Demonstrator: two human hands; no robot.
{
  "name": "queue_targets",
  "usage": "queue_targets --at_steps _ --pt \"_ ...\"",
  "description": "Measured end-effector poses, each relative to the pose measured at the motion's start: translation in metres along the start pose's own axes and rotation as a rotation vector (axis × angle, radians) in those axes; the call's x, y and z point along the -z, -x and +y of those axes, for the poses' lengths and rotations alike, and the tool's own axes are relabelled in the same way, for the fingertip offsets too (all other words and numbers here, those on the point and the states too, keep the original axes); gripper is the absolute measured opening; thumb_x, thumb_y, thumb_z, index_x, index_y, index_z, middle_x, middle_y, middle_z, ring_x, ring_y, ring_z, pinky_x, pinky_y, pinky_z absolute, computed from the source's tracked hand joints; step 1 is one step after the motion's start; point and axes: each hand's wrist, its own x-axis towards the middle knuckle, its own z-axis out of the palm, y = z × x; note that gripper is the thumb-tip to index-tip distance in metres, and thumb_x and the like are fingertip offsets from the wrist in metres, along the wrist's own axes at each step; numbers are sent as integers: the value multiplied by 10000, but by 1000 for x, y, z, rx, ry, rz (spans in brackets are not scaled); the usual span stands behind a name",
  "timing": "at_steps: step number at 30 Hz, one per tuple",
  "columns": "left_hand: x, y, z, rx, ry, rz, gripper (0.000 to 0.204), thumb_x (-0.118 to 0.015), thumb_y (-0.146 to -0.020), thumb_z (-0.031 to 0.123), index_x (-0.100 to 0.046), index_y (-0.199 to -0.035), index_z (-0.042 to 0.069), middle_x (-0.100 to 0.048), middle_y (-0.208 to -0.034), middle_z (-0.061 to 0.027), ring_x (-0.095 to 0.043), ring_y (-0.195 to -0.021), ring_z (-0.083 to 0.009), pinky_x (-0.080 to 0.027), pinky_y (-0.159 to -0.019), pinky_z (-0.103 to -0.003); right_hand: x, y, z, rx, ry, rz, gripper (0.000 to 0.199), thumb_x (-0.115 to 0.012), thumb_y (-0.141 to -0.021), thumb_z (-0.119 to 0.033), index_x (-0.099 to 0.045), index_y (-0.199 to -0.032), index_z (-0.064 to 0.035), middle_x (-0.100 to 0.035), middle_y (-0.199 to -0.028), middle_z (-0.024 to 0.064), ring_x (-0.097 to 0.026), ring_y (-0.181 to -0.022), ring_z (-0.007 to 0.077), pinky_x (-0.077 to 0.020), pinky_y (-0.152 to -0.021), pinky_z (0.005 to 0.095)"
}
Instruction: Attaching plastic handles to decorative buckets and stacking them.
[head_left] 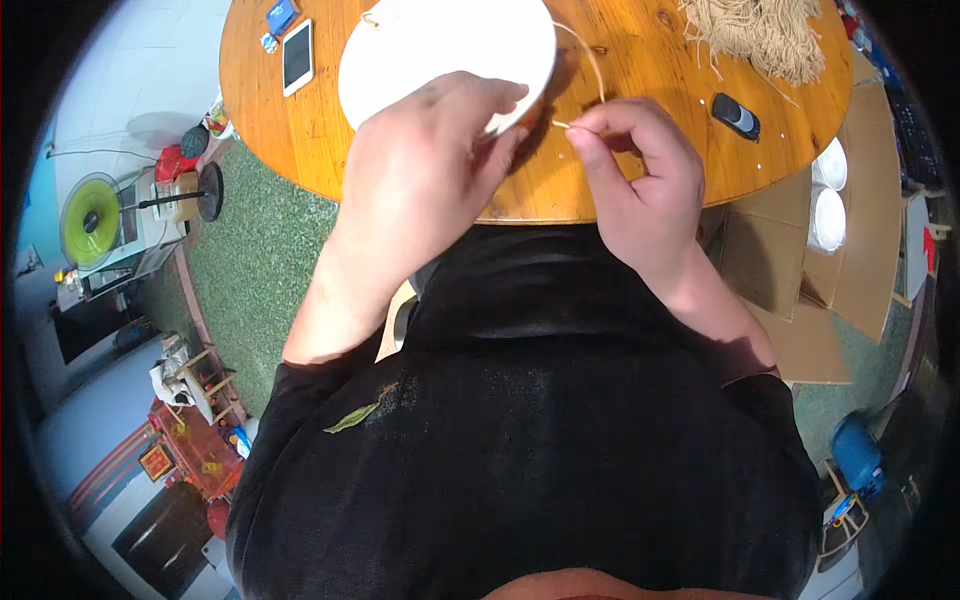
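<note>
Seen from the head camera, the left hand (pixel 430 170) grips the near rim of a white disc (pixel 445 55) at twelve o'clock on the round wooden table (pixel 650 160). The right hand (pixel 640 170) pinches a thin string (pixel 590 70) just beside it, near the table's edge. Bare wood lies between the string and the bundle of cord (pixel 765 35) at one o'clock.

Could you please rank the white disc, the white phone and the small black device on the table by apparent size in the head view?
1. white disc
2. white phone
3. small black device
</note>
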Motion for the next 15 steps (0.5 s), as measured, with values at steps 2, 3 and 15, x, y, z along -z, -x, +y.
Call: queue_targets --at_steps 2,3,15 --pt "1 -1 2 33 37 32 261 -830 -906 159 -775 -1149 85 -740 -897 -106 -753 -752 -272 -590 -673 -390 -2 1 2 -25 -5 29 86 -821 -927 -47 -743 -962 -48 -770 -922 65 -700 -779 205 -559 -715 327" --pt "4 -1 4 93 69 14 246 -823 -909 148 -780 -1141 81 -738 -885 -112 -753 -754 -271 -592 -671 -389 -3 0 0 18 -3 2 67 -788 -951 -8 -730 -982 -20 -763 -975 71 -691 -827 170 -553 -753 296" --pt "8 -5 9 104 178 7 252 -821 -910 108 -793 -1149 34 -774 -941 -132 -759 -781 -240 -625 -696 -340 -21 -7 -3 141 -33 104 117 -828 -890 -13 -735 -946 -57 -757 -901 47 -726 -768 195 -562 -740 323"
